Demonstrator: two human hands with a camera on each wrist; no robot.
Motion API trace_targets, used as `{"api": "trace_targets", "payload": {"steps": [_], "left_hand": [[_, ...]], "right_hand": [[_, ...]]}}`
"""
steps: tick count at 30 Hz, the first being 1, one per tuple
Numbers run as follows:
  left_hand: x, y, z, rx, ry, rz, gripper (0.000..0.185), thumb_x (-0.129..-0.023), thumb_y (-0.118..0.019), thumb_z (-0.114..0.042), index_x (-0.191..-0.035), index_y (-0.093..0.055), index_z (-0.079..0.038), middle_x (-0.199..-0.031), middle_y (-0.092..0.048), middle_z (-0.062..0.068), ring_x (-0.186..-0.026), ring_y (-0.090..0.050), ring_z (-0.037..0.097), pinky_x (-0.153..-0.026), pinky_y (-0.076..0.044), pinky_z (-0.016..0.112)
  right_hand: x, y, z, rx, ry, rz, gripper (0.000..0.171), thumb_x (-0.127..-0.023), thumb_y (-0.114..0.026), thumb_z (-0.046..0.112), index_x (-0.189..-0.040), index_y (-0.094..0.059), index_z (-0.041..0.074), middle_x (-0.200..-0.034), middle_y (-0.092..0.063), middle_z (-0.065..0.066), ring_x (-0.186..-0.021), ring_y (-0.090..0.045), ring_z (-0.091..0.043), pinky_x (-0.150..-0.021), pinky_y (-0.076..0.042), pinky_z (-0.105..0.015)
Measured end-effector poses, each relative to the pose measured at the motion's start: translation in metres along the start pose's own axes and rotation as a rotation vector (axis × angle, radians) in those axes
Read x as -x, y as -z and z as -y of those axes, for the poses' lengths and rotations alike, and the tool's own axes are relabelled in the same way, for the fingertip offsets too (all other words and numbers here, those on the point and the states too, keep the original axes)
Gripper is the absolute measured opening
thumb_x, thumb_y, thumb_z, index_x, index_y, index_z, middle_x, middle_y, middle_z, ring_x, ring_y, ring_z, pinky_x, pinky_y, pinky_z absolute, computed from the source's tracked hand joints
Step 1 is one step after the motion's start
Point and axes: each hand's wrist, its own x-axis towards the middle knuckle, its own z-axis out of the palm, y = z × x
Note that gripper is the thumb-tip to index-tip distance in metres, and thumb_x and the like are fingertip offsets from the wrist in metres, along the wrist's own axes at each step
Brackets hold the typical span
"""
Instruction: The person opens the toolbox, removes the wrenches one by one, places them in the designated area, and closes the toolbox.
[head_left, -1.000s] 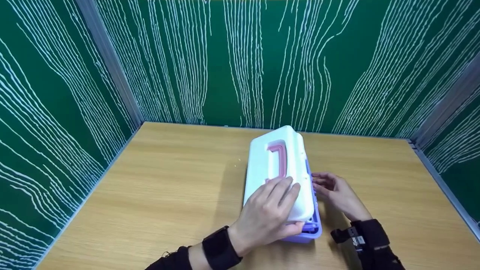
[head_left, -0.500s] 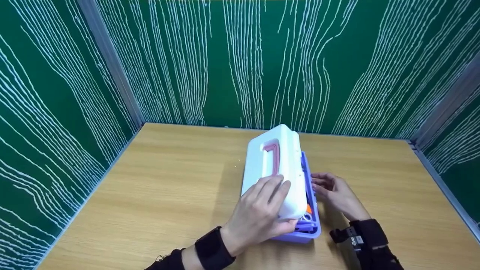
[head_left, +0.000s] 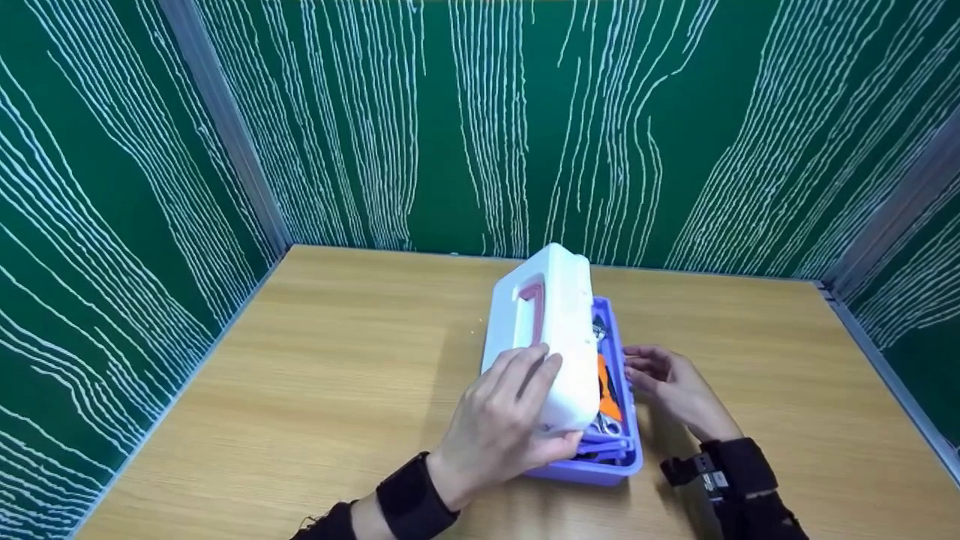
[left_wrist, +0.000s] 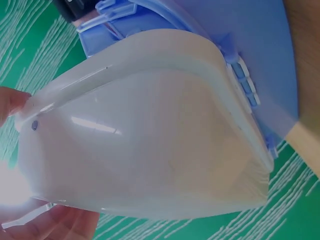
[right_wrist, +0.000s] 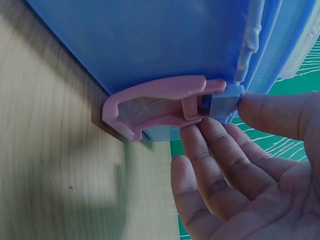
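A toolbox with a purple base [head_left: 581,472] stands on the table, its white lid [head_left: 571,337] tilted up toward the left. My left hand [head_left: 495,424] grips the lid's near end, thumb under the rim and fingers on top by the pink handle [head_left: 538,311]. Through the gap show an orange and black item [head_left: 609,397] and a silver ring-ended piece [head_left: 607,425]. My right hand [head_left: 667,382] is at the base's right side, fingers loosely extended. In the right wrist view its thumb touches a blue lug and its fingertips lie at the hanging pink latch [right_wrist: 175,86].
The wooden table [head_left: 360,360] stretches left and right of the box. Green panels [head_left: 427,135] with white wavy lines rise at the back and both sides, joined by grey corner posts [head_left: 225,120].
My left hand has swung the lid further up and leftward, baring the orange item and more of the box's inside. The right hand has stayed at the latch.
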Motion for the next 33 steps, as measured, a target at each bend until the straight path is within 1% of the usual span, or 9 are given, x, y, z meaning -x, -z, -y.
{"api": "trace_targets", "payload": {"steps": [6, 9, 11, 16, 18, 24, 30, 33], "left_hand": [[0.004, 0.004, 0.005, 0.031, 0.038, -0.015, 0.078, -0.074, -0.076, -0.057, -0.130, -0.059, -0.005, -0.126, -0.062, 0.012, -0.112, -0.062, 0.021, -0.090, -0.059, 0.028], [0.006, 0.006, 0.007, 0.041, 0.060, -0.015, 0.078, -0.075, -0.076, -0.056, -0.130, -0.059, -0.004, -0.127, -0.062, 0.012, -0.112, -0.062, 0.021, -0.089, -0.060, 0.028], [0.008, 0.007, 0.009, 0.046, 0.075, -0.012, 0.079, -0.075, -0.076, -0.056, -0.131, -0.058, -0.004, -0.128, -0.061, 0.013, -0.113, -0.063, 0.022, -0.089, -0.060, 0.030], [0.011, 0.011, 0.012, 0.059, 0.122, -0.007, 0.079, -0.074, -0.078, -0.055, -0.131, -0.058, -0.004, -0.128, -0.061, 0.014, -0.115, -0.064, 0.023, -0.091, -0.059, 0.034], [0.012, 0.013, 0.013, 0.069, 0.143, -0.005, 0.079, -0.073, -0.079, -0.054, -0.131, -0.058, -0.004, -0.128, -0.061, 0.013, -0.115, -0.063, 0.023, -0.090, -0.060, 0.034], [0.016, 0.018, 0.017, 0.080, 0.195, 0.001, 0.079, -0.072, -0.080, -0.054, -0.130, -0.057, -0.005, -0.126, -0.060, 0.012, -0.114, -0.063, 0.023, -0.089, -0.060, 0.033], [0.021, 0.023, 0.023, 0.105, 0.236, 0.002, 0.078, -0.073, -0.081, -0.053, -0.128, -0.057, -0.004, -0.125, -0.059, 0.013, -0.113, -0.063, 0.022, -0.091, -0.059, 0.033], [0.023, 0.025, 0.025, 0.114, 0.265, 0.008, 0.079, -0.072, -0.082, -0.053, -0.129, -0.056, -0.004, -0.126, -0.058, 0.013, -0.113, -0.062, 0.022, -0.092, -0.059, 0.033]], "right_hand": [[0.000, 0.001, 0.000, 0.013, -0.035, 0.011, 0.052, -0.100, -0.062, 0.027, -0.145, -0.046, 0.007, -0.138, -0.059, -0.016, -0.124, -0.059, -0.027, -0.105, -0.051, -0.038], [0.000, 0.001, -0.001, 0.014, -0.035, 0.019, 0.052, -0.100, -0.061, 0.027, -0.146, -0.045, 0.008, -0.138, -0.059, -0.015, -0.125, -0.058, -0.027, -0.108, -0.049, -0.042], [0.000, 0.002, -0.002, 0.014, -0.027, 0.020, 0.052, -0.099, -0.062, 0.026, -0.146, -0.045, 0.008, -0.137, -0.059, -0.015, -0.125, -0.058, -0.027, -0.107, -0.049, -0.041], [-0.001, 0.002, -0.003, -0.007, 0.006, 0.020, 0.052, -0.099, -0.062, 0.022, -0.145, -0.046, 0.003, -0.137, -0.059, -0.018, -0.123, -0.060, -0.028, -0.100, -0.053, -0.028], [-0.001, 0.001, -0.003, -0.013, 0.014, 0.019, 0.052, -0.099, -0.062, 0.020, -0.145, -0.045, 0.002, -0.137, -0.059, -0.020, -0.123, -0.060, -0.029, -0.098, -0.054, -0.025], [-0.001, 0.001, -0.001, 0.012, -0.004, 0.017, 0.054, -0.099, -0.062, 0.025, -0.146, -0.044, 0.005, -0.138, -0.059, -0.018, -0.125, -0.058, -0.028, -0.103, -0.052, -0.032], [-0.002, 0.002, -0.002, 0.008, 0.014, 0.019, 0.054, -0.099, -0.063, 0.025, -0.145, -0.045, 0.004, -0.137, -0.060, -0.018, -0.124, -0.059, -0.028, -0.101, -0.052, -0.028], [-0.002, 0.003, -0.002, 0.022, 0.006, 0.020, 0.055, -0.099, -0.063, 0.027, -0.145, -0.045, 0.005, -0.137, -0.059, -0.017, -0.125, -0.059, -0.027, -0.104, -0.051, -0.032]]}}
